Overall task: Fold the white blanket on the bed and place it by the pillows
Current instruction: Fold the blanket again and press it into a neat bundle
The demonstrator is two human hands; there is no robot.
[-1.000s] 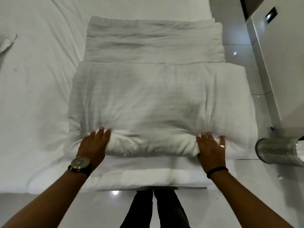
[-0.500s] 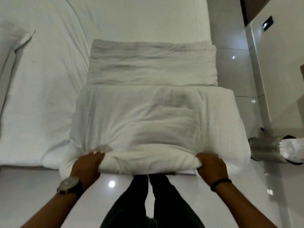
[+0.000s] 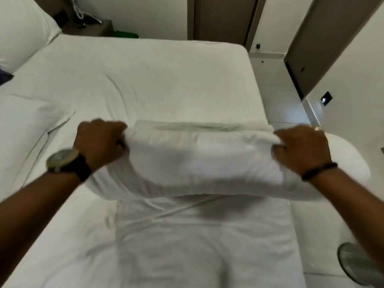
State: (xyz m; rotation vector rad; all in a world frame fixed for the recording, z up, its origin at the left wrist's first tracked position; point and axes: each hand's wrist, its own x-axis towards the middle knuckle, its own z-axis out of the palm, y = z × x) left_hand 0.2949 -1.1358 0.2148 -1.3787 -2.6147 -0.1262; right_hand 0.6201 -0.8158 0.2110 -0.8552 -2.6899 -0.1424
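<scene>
White sheets cover the bed (image 3: 145,80), which fills most of the view, with pale wall panels and a dark door strip behind it and tiled floor along its right side. Two pillows (image 3: 22,34) sit at the far left, one propped up in the corner and a flatter one below it at the left edge. Across the near half of the mattress lies the blanket (image 3: 199,163): its lower layer is spread flat toward the viewer, while a thick, puffy fold is raised above it between the two hands. It looks soft and limp, sagging in the middle where nothing supports it, bulky rather than heavy, and likely to slide open if gripped at one layer only; the safest hold seems to be at both ends of the fold, pinching all layers together near the corners. The left hand (image 3: 101,142), with a watch (image 3: 62,161) on the wrist, has its fingers curled round the left end of the fold. The right hand (image 3: 301,148), with a dark band (image 3: 318,169) at the wrist, clutches the right end the same way. At the lower right edge, on the floor, stands a round metal bin (image 3: 357,265); only part of it shows, and I cannot tell what it holds.
</scene>
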